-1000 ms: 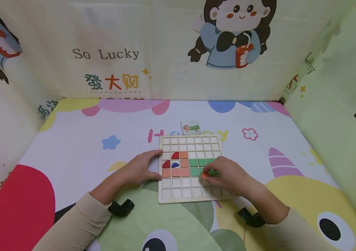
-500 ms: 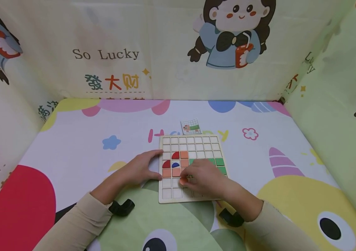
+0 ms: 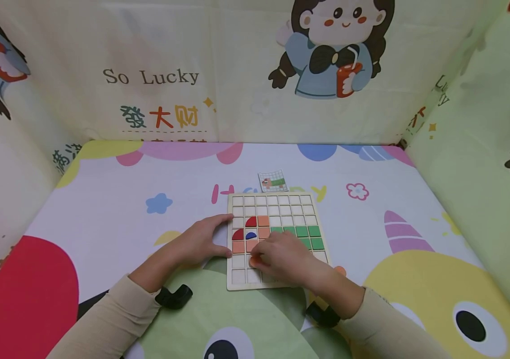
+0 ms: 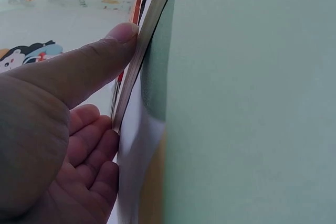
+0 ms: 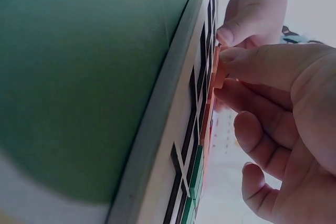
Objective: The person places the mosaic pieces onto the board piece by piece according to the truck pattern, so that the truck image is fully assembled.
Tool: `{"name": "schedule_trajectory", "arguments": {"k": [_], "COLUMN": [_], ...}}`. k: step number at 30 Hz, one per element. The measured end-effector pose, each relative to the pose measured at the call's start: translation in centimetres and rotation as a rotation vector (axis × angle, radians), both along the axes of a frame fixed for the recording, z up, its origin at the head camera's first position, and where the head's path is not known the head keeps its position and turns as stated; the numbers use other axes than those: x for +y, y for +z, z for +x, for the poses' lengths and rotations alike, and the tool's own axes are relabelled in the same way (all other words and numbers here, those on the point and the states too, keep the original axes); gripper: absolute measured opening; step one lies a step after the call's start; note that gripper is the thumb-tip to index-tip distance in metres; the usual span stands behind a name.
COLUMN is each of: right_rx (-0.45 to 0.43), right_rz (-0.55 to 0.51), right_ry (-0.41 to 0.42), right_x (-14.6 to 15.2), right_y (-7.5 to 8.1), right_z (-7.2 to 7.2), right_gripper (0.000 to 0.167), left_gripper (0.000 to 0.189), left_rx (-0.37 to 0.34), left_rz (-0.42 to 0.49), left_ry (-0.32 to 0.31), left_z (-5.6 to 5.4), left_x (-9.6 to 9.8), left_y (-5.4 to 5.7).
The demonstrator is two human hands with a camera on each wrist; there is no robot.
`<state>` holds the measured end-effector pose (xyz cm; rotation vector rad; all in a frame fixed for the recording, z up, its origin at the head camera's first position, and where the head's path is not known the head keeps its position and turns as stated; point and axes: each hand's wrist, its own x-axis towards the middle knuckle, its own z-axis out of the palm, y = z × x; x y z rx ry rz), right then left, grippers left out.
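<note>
A wooden grid board (image 3: 282, 200) lies on the patterned cloth. My left hand (image 3: 198, 242) touches its left edge, thumb and forefinger spread apart; in the left wrist view the thumb (image 4: 123, 32) presses at the rim. My right hand (image 3: 284, 257) pinches an orange tile (image 5: 220, 74) between thumb and fingers, low over a cell below the left part of the filled rows. Green tiles (image 3: 308, 231), salmon-orange tiles (image 3: 263, 221), red quarter-round tiles (image 3: 238, 235) and a tile with a blue half-round (image 3: 251, 236) fill cells. The right hand hides some cells.
Behind the board lies a small picture card (image 3: 273, 181) showing a coloured grid pattern. An orange rounded patch (image 3: 340, 270) shows beside the right wrist. Printed cloth walls (image 3: 237, 99) stand at the back and sides.
My right hand has moved left across the board with the orange tile, from the green tiles to below the salmon-orange row. The left hand stays at the edge.
</note>
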<state>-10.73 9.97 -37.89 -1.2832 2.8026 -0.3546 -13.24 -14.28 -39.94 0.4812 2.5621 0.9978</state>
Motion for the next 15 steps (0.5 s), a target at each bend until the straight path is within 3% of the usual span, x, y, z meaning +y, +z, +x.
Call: {"name": "schedule_trajectory", "arguments": {"k": [15], "right_rx": [-0.041], "right_rz": [0.011], "right_ry": [-0.052], "right_x": [-0.36], "right_y": [0.01], "right_z": [0.07], "right_gripper": [0.011], "left_gripper": [0.086], "left_rx": [-0.003], "left_rz": [0.008], "left_ry": [-0.011], "left_z": [-0.05], "left_x": [-0.08], "left_y": [-0.04]}}
